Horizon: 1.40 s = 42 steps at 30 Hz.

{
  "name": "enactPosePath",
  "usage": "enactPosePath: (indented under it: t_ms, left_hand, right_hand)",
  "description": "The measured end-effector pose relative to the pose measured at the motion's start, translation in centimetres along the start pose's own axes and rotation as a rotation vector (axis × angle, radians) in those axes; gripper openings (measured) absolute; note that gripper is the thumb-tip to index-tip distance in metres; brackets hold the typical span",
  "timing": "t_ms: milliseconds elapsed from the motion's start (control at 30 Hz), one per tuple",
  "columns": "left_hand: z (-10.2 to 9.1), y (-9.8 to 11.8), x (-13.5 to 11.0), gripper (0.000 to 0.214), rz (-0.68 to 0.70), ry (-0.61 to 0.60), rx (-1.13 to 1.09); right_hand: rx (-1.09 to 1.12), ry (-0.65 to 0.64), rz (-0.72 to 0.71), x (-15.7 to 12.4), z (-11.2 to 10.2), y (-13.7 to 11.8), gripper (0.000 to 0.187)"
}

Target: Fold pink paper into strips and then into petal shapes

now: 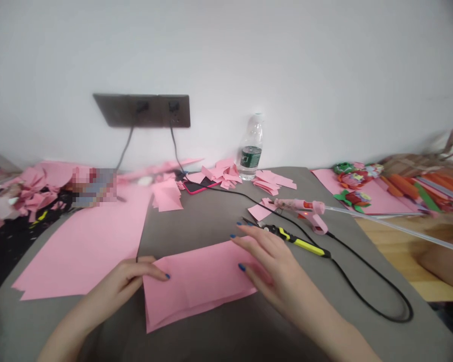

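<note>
from here, the left hand [124, 281] lies loosely curled, its fingertips on the folded pink paper [196, 286], which sits flat on the grey table [196, 231]. the right hand [275, 271] rests open on the paper's far edge, just beside a yellow tool [298, 243] and near a pink glue gun [311, 213].

The folded sheet [196, 286] is thin, smooth, matt pink paper. Beyond the sheet, the glue gun [300, 211] and the pen-shaped tool [296, 244] are glossy plastic, and the bottle [251, 148] is clear, shiny plastic. Under the sheet, the table [196, 221] looks matt grey, possibly cloth. Right of the sheet lies a smooth, warm-toned wood surface [392, 251].
</note>
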State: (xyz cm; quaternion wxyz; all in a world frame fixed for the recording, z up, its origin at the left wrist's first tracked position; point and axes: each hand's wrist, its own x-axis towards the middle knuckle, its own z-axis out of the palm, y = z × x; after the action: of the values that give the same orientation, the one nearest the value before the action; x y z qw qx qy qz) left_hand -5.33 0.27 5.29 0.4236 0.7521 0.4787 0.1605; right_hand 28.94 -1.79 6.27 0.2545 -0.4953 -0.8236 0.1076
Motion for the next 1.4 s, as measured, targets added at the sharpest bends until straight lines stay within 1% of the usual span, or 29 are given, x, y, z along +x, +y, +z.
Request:
enactPosePath:
  t_ms: [100,167,233,267,333,400,467,500,567,600,633,667,767,833,933,1067,1200,1400]
  left_hand:
    - [-0.3,0.1,-0.1,0.038,0.016,-0.023,0.046]
    - [-0.5,0.1,-0.2,0.040,0.038,-0.042,0.083]
    - [-0.8,-0.2,-0.3,0.043,0.063,-0.050,0.125]
    - [-0.9,-0.3,-0.4,0.043,0.071,-0.038,0.150]
    - [-0.9,-0.5,-0.6,0.042,0.062,0.042,0.216]
    - [-0.4,-0.2,-0.7,0.038,0.042,0.172,0.307]
    - [0.8,0.6,-0.6,0.035,0.062,0.285,0.413]
    - [1.7,1.2,-0.5,0.035,0.091,0.292,0.458]
    - [3.8,2.3,-0.1,0.041,0.209,0.247,0.531]
    - [4.9,2.6,0.0,0.048,0.241,0.221,0.574]
    - [5.9,2.8,0.2,0.057,0.279,0.167,0.615]
    - [6.8,2.8,0.4,0.064,0.327,0.117,0.646]
    - [8.4,2.0,0.7,0.071,0.375,0.060,0.726]
    - [8.8,1.2,0.7,0.069,0.391,0.052,0.768]
    - [8.9,0.6,0.7,0.065,0.408,0.054,0.784]
    - [8.7,0.5,0.8,0.063,0.427,0.052,0.776]
    - [8.6,0.4,0.9,0.063,0.442,0.035,0.816]
    - [8.7,0.2,0.9,0.062,0.480,0.034,0.836]
  right_hand:
    - [-0.093,-0.161,-0.102,0.9,1.1,-0.4,0.042]
    - [-0.122,-0.266,-0.133,1.3,1.9,-0.4,0.044]
    - [-0.138,-0.332,-0.144,1.5,2.6,-0.3,0.045]
    - [-0.147,-0.343,-0.148,1.4,2.9,-0.2,0.046]
    - [-0.176,-0.337,-0.155,1.1,3.6,-0.2,0.049]
    - [-0.214,-0.313,-0.163,0.5,4.3,-0.2,0.052]
    - [-0.251,-0.289,-0.170,0.0,5.1,-0.3,0.055]
    - [-0.267,-0.280,-0.168,-0.2,5.4,-0.3,0.057]
    - [-0.289,-0.267,-0.156,-0.5,6.0,-0.4,0.059]
    - [-0.293,-0.264,-0.149,-0.5,6.2,-0.4,0.060]
    - [-0.295,-0.263,-0.143,-0.5,6.4,-0.4,0.060]
    - [-0.295,-0.263,-0.140,-0.5,6.5,-0.3,0.061]
    - [-0.286,-0.276,-0.141,-0.5,6.5,-0.1,0.062]
    - [-0.282,-0.291,-0.147,-0.5,6.4,0.0,0.063]
    - [-0.278,-0.300,-0.155,-0.6,6.5,0.1,0.063]
    - [-0.279,-0.302,-0.152,-0.7,6.6,0.1,0.063]
    - [-0.281,-0.316,-0.148,-0.7,6.6,0.2,0.063]
    - [-0.242,-0.285,-0.144,-1.1,6.8,0.4,0.062]
